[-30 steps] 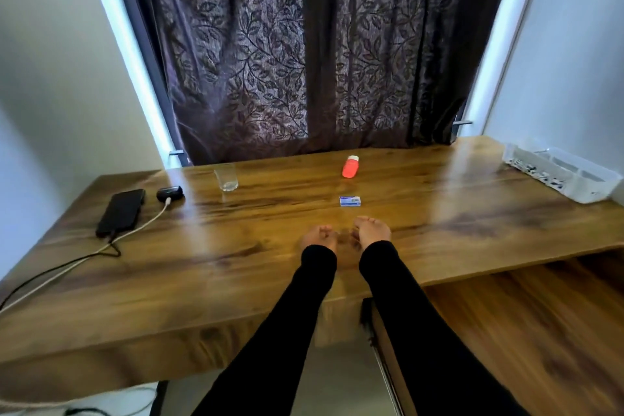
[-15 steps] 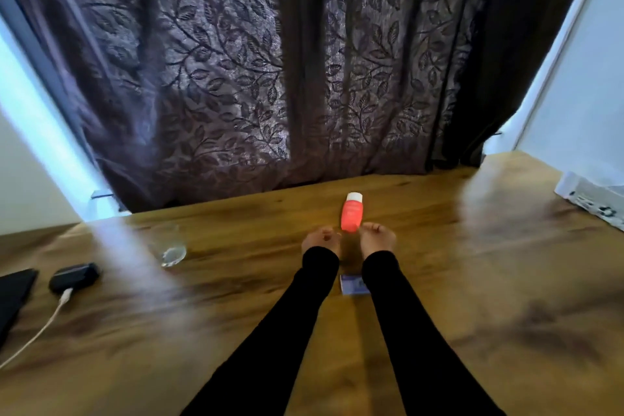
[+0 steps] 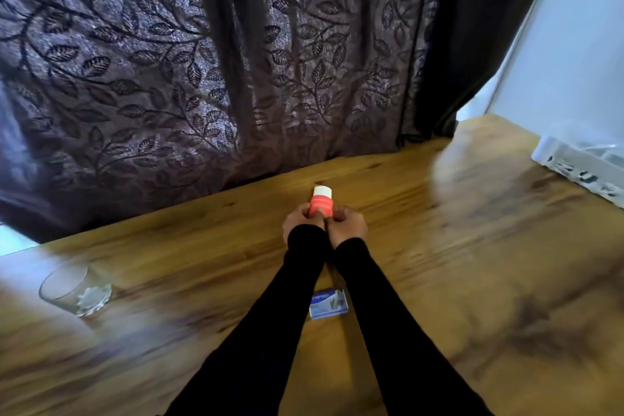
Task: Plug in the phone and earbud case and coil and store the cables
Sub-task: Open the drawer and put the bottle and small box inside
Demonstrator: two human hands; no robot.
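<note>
1. The wooden desk (image 3: pixel 439 280) fills the view, and neither phone, earbud case nor cables show on it, so I cannot tell where they lie. Judged from that, this step is a side grasp, not plugging in.
2. The white basket (image 3: pixel 574 162) at far right looks the likely store for coiled cables.
3. The left hand (image 3: pixel 300 221) curls round the red bottle (image 3: pixel 321 203); the right hand (image 3: pixel 347 226) pinches its lower side. To do it well, lift it upright with a steady 2-handed hold.
4. A glass (image 3: pixel 76 289) and a small blue box (image 3: pixel 328 304) sit apart.
</note>
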